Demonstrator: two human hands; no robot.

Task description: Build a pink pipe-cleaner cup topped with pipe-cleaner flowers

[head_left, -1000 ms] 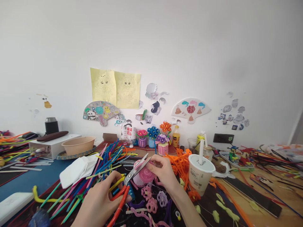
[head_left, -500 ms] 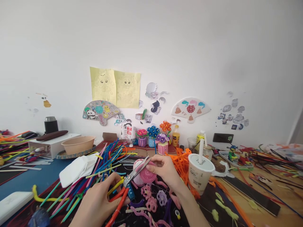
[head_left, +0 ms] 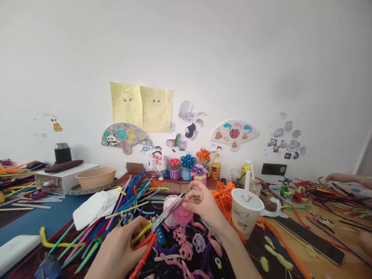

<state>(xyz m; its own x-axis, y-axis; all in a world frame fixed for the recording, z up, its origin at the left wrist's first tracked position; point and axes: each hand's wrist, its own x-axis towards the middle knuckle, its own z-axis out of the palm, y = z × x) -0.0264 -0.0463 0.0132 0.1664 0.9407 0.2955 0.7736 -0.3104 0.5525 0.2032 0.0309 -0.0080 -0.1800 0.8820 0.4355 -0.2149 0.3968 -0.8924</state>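
My left hand [head_left: 123,242] is closed around the scissors [head_left: 157,223], which have red and yellow handles. Their silver blades point up and right, tips lying across the left edge of a pink coiled disc [head_left: 183,213]. The thumb and a finger of my right hand [head_left: 205,203] pinch that disc by its upper right rim. Behind it stands a pink-and-white ribbed pot [head_left: 169,211], partly covered by the disc and blades. Below lie pink fuzzy-wire flowers [head_left: 185,250] and a lilac flower [head_left: 198,243] on a dark mat.
Fuzzy wire stems [head_left: 139,192] pile up to the left, orange ones [head_left: 222,197] to the right. A lidded drink cup [head_left: 245,219] with a straw stands near my right forearm. Finished flower pots [head_left: 188,170] line the wall. Another person's hand [head_left: 337,177] reaches in at far right.
My right hand has shifted its fingers upward on the disc, and the disc has moved slightly right. The scissors stay nearly in place. Another person's hand has appeared at the right.
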